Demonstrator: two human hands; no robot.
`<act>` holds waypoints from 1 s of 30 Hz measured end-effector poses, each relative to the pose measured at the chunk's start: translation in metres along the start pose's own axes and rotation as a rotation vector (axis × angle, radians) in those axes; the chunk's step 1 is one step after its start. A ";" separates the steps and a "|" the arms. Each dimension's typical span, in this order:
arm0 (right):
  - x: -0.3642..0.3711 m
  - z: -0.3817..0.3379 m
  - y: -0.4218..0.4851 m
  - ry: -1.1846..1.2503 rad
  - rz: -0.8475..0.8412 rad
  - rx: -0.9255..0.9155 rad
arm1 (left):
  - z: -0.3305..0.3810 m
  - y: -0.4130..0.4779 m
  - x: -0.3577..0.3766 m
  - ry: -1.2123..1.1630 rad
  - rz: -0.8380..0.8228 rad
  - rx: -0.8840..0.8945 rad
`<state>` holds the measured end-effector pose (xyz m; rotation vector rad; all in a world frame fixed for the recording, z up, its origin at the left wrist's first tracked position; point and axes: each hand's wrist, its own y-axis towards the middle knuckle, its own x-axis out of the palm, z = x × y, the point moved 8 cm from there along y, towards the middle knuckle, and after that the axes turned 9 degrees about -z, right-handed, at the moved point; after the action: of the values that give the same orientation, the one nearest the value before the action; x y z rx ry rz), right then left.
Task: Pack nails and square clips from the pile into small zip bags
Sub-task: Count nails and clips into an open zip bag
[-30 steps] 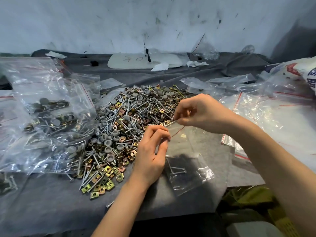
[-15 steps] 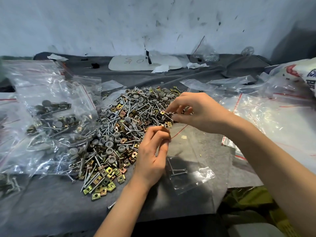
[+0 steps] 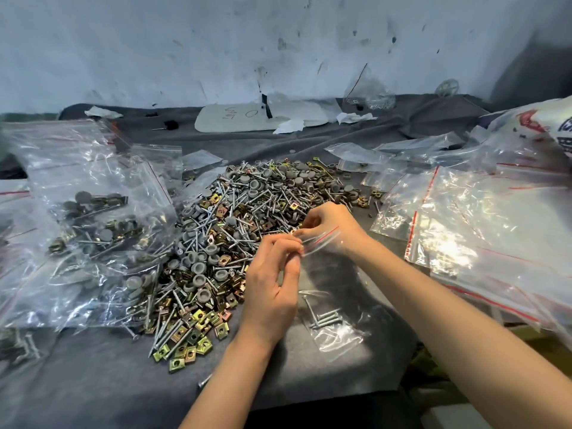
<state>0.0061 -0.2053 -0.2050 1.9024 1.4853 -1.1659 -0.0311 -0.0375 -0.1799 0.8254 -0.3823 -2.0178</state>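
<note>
Two hands work on one small zip bag [image 3: 334,329]: the left hand [image 3: 272,292] and right hand [image 3: 331,227] each pinch its top edge. A few nails [image 3: 325,317] lie inside, at 5 o'clock from the pile [image 3: 235,218]. Filling looks unfinished; next, probably pick square clips [image 3: 198,335].

left hand [image 3: 272,286] near centre, back turned up, fingers curled, thumb and forefinger pinch mouth of small clear plastic zip bag with red strip [image 3: 340,335]. bare left forearm [image 3: 223,382] rises from near edge. right hand [image 3: 331,226] just beyond, slightly right, fingers curled, fingertips pinch same bag mouth. fingertips of both hands almost meet. bare right forearm [image 3: 448,320] slants in from near right corner.
</note>
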 end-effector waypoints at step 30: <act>-0.057 -0.029 -0.045 0.465 0.132 -0.236 | 0.005 0.001 -0.001 -0.015 0.008 0.022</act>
<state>-0.0301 -0.2002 -0.1360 2.1519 1.6090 -0.4788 -0.0332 -0.0373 -0.1749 0.8216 -0.4158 -2.0162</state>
